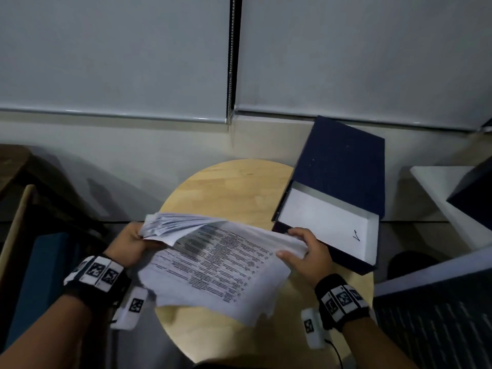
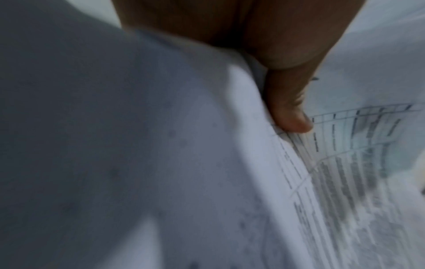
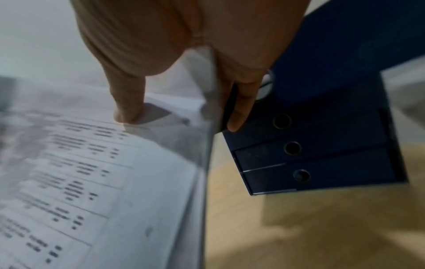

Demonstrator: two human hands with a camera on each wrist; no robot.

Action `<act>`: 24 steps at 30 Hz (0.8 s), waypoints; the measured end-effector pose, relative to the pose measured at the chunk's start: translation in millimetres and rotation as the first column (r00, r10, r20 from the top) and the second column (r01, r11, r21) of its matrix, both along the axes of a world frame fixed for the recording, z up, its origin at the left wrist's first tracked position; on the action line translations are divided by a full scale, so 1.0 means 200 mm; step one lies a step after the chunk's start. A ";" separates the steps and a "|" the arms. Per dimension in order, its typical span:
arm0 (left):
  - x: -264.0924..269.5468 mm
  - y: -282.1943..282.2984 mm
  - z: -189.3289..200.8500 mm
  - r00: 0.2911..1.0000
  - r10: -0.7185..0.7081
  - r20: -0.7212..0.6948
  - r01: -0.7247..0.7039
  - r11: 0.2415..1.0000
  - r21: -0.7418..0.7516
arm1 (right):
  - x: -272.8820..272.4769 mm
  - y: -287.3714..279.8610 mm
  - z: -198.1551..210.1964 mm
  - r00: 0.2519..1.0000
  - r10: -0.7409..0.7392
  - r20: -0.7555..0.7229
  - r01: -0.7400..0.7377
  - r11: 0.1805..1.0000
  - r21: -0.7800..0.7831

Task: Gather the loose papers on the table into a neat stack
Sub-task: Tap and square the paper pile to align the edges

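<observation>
A sheaf of white papers [image 1: 218, 265] printed with tables lies spread over the round wooden table [image 1: 234, 187], its edges uneven. My left hand [image 1: 133, 242] grips the sheaf's left side, where several sheets fan upward [image 1: 175, 222]. The left wrist view shows the thumb [image 2: 289, 116] pressed on the printed pages [image 2: 345, 182]. My right hand [image 1: 303, 249] holds the sheaf's right edge, thumb on top and fingers behind. In the right wrist view that thumb [image 3: 128, 109] pins the top sheet [image 3: 92, 182] while the fingers [image 3: 241, 109] wrap the edge.
A dark blue box file [image 1: 338, 187] lies open at the table's right, close behind my right hand; its corner [image 3: 317, 154] shows in the right wrist view. A blue chair [image 1: 40, 283] stands at the left. Window blinds [image 1: 114, 54] hang behind the table.
</observation>
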State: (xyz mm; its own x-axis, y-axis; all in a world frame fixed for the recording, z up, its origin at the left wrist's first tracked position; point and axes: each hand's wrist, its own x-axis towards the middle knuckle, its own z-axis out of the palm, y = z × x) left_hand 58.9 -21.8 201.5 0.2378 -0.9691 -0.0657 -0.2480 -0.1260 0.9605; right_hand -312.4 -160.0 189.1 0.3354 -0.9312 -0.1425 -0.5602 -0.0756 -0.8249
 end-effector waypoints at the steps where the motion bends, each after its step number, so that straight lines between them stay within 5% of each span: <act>1: 0.02 0.02 0.01 0.999 0.017 -0.027 -0.018 0.999 -0.027 | -0.02 0.01 -0.02 0.991 -0.057 0.121 0.050 0.997 0.064; 4: 0.04 0.06 0.00 0.947 0.214 -0.240 -0.229 0.973 -0.036 | -0.01 0.00 -0.07 0.898 -0.110 0.426 -0.025 0.954 0.298; 8: -0.05 0.05 0.00 0.870 0.311 -0.384 -0.330 0.944 0.015 | 0.04 -0.01 -0.08 0.833 -0.153 0.532 -0.080 0.918 0.388; 16: -0.41 0.07 -0.17 0.916 0.402 -0.018 -0.397 0.910 0.122 | -0.07 0.03 -0.21 0.911 -0.234 0.341 0.132 0.946 0.296; 22: -0.66 0.21 -0.49 0.934 0.256 0.251 -0.344 0.835 0.429 | -0.20 0.18 -0.43 0.992 -0.031 0.121 -0.009 0.949 0.315; 24: -0.71 0.19 -0.50 0.908 0.220 0.356 -0.377 0.800 0.467 | -0.20 0.18 -0.46 0.988 -0.083 0.130 0.030 0.932 0.361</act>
